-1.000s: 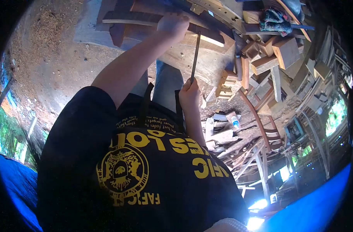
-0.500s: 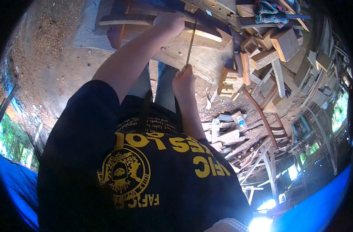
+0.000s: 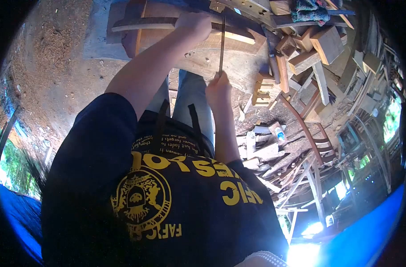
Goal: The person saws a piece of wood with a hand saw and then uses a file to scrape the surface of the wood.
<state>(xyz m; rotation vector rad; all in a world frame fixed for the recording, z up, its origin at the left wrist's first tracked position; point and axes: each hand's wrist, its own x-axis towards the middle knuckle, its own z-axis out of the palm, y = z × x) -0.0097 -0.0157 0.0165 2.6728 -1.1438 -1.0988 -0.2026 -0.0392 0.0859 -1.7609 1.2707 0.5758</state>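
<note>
Gripping thin file – right hand clenched (handle end) | left hand clamps curved wood strip

Workbench under stacked timber pieces

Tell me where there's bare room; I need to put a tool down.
Bare ground left of the left hand gripping a slat is free. Right of the right hand and its rod, wood blocks and offcuts crowd everything.

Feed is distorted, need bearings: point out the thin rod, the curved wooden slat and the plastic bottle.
thin rod [image 3: 222, 42], head view, mid-shaft.
curved wooden slat [image 3: 140, 25], head view, on its long face.
plastic bottle [image 3: 280, 134], head view, on its body.
</note>
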